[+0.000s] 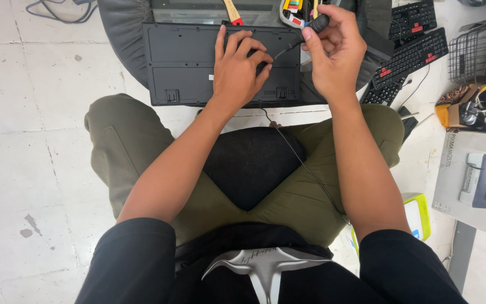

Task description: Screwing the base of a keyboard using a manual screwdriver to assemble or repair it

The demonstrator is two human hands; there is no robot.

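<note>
Screwdriver meets upturned keyboard

I see my right hand with fingers clamped on a screwdriver, tip over the black keyboard on the floor; my left hand rests curled on the keyboard's back.

bare floor lies open left of the upturned keyboard; spare keyboards and a wire basket crowd its right.
</note>
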